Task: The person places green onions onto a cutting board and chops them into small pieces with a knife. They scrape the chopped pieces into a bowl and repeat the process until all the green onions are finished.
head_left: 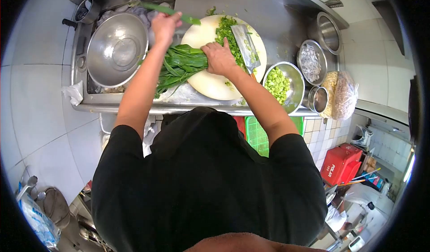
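My left hand [165, 27] is closed around a long green stalk [190, 19], raised over the left edge of the round white cutting board [204, 85]. My right hand [219, 58] is on the board, fingers bent over the end of a bunch of long green leaves [182, 59]; the fingertips are partly hidden. The bunch spreads left, off the board onto the steel counter. To the right of my right hand lies a cleaver [244, 44], its handle toward me. Finely chopped greens [226, 28] are heaped beside the blade, and bits cling to it.
A large steel bowl [96, 59] sits over the sink at left. At right stand a steel bowl of chopped pale green pieces [277, 85], a colander of whitish pieces [309, 61], an upright steel bowl [329, 32], small steel pots [319, 99] and filled plastic bags [345, 95].
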Demonstrator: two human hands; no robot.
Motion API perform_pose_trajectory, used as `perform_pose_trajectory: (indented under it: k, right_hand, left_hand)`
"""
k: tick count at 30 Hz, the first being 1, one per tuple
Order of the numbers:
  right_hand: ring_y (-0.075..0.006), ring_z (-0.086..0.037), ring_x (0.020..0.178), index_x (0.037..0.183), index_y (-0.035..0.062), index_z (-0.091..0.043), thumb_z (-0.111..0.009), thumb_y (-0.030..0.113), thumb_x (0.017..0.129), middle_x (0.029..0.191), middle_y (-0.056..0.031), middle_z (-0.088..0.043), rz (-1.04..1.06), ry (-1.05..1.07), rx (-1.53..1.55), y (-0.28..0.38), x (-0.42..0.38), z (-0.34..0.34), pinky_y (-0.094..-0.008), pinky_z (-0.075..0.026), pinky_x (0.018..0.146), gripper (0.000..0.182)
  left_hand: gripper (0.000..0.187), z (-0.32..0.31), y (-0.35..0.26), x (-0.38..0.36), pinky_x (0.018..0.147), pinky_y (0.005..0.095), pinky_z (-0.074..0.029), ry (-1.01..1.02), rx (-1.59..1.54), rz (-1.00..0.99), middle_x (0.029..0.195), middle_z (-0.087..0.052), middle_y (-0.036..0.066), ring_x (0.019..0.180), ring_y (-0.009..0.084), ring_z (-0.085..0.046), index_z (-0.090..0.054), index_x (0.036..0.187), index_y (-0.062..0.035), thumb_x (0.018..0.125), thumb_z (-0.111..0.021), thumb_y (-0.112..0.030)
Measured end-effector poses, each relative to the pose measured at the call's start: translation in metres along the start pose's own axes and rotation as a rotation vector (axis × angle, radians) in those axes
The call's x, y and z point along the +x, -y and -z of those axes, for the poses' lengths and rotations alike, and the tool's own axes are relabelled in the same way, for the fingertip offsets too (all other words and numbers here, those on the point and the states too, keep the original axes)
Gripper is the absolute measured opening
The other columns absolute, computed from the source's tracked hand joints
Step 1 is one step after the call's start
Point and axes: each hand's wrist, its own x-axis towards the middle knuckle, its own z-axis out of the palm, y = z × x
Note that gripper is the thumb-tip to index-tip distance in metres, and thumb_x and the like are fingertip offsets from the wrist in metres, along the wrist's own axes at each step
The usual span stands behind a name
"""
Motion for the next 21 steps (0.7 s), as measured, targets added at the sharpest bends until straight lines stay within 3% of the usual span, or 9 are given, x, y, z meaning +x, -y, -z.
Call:
perform_pose_trajectory:
  k: [7,9,11,12,15,16,19,20,21]
  right_hand:
    - [-0.0386,-0.039,0.149,0.128,0.0063,-0.064,-0.076,0.021,0.077,0.155,-0.0221,-0.043,0.015,-0.056,-0.065,0.003,-0.004,0.004,-0.0730,-0.023,0.121,0.054]
    - [-0.0399,-0.032,0.153,0.129,0.0058,-0.064,-0.076,0.022,0.077,0.161,-0.0240,-0.036,0.024,-0.045,-0.124,0.003,0.000,0.005,-0.0732,-0.020,0.121,0.056]
    - [-0.0366,-0.040,0.149,0.131,0.0064,-0.062,-0.077,0.024,0.077,0.147,-0.0197,-0.052,0.046,0.008,-0.153,0.002,0.005,0.007,-0.0746,-0.018,0.122,0.059]
    - [-0.0361,-0.044,0.146,0.132,0.0066,-0.061,-0.077,0.024,0.077,0.142,-0.0185,-0.056,0.048,0.065,-0.139,0.001,0.008,0.010,-0.0746,-0.018,0.122,0.059]
    - [-0.0345,-0.055,0.135,0.134,0.0071,-0.059,-0.077,0.024,0.077,0.128,-0.0150,-0.065,0.021,0.160,-0.095,-0.002,0.012,0.010,-0.0728,-0.020,0.122,0.061]
    - [-0.0340,-0.059,0.131,0.134,0.0073,-0.059,-0.077,0.025,0.077,0.123,-0.0139,-0.068,0.006,0.181,-0.078,-0.003,0.012,0.008,-0.0720,-0.021,0.123,0.062]
    - [-0.0338,-0.064,0.122,0.139,0.0062,-0.056,-0.078,0.025,0.077,0.123,-0.0149,-0.068,0.021,0.164,-0.079,-0.001,0.008,0.009,-0.0686,-0.025,0.123,0.068]
    - [-0.0334,-0.064,0.122,0.141,0.0057,-0.055,-0.078,0.026,0.077,0.123,-0.0150,-0.068,0.015,0.120,-0.070,-0.001,0.007,0.009,-0.0681,-0.026,0.123,0.071]
    - [-0.0331,-0.064,0.122,0.144,0.0052,-0.053,-0.078,0.026,0.077,0.122,-0.0152,-0.068,0.011,0.076,-0.059,-0.001,0.003,0.007,-0.0677,-0.027,0.123,0.074]
  left_hand:
    - [0.027,-0.030,0.069,-0.005,0.059,0.0312,-0.057,0.302,0.509,0.231,0.070,-0.074,0.014,0.064,0.0192,-0.073,-0.075,0.082,0.0068,0.080,-0.088,-0.016]
    - [0.029,-0.025,0.069,-0.004,0.066,0.0333,-0.059,0.450,0.345,0.376,0.080,-0.076,0.017,0.070,0.0204,-0.074,-0.076,0.086,0.0102,0.080,-0.087,-0.015]
    - [0.030,-0.018,0.064,-0.003,0.071,0.0333,-0.060,0.583,0.313,0.474,0.086,-0.077,0.019,0.075,0.0195,-0.075,-0.075,0.087,0.0123,0.080,-0.087,-0.014]
    - [0.036,-0.014,0.066,-0.001,0.078,0.0395,-0.061,0.645,0.373,0.429,0.097,-0.078,0.022,0.086,0.0260,-0.077,-0.077,0.094,0.0094,0.083,-0.085,-0.024]
    - [0.046,-0.009,0.058,0.017,0.083,0.0455,-0.060,0.667,1.229,0.021,0.101,-0.079,0.020,0.093,0.0351,-0.076,-0.078,0.102,0.0026,0.086,-0.080,-0.040]
    - [0.065,-0.006,-0.006,-0.017,0.090,0.0481,-0.058,0.580,1.412,0.091,0.121,-0.075,0.020,0.112,0.0387,-0.071,-0.078,0.114,-0.0028,0.082,-0.077,-0.059]
    - [0.084,0.001,-0.044,-0.044,0.103,0.0442,-0.052,0.409,1.384,-0.339,0.139,-0.066,0.020,0.127,0.0352,-0.064,-0.071,0.130,-0.0005,0.079,-0.077,-0.067]
    - [0.105,0.003,-0.016,-0.033,0.117,0.0528,-0.039,0.556,1.183,-0.648,0.150,-0.058,0.019,0.141,0.0334,-0.053,-0.061,0.142,-0.0019,0.069,-0.079,-0.076]
    - [0.110,0.005,0.004,-0.035,0.120,0.0564,-0.033,0.690,1.232,-0.671,0.149,-0.060,0.018,0.141,0.0340,-0.052,-0.058,0.145,-0.0023,0.067,-0.080,-0.077]
